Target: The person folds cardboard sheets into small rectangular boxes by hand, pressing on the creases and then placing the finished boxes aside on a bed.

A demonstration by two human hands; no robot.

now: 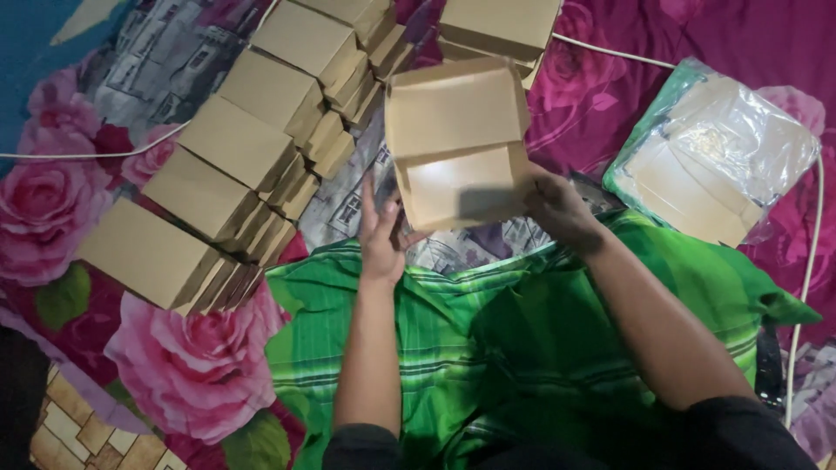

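I hold a brown cardboard box (456,144) up in front of me, its lid flap standing open at the top. My right hand (557,207) grips the box's lower right edge. Against its lower left corner rests my left hand (381,231), fingers straight and pointing up. Below my arms lies green striped cloth (522,339) over my lap.
A long row of folded brown boxes (235,165) lies on the left on a rose-patterned sheet (52,200). More boxes (501,26) stack at the top. A clear plastic bag of flat cardboard sheets (714,157) lies at the right. A white cable (814,235) runs along the right side.
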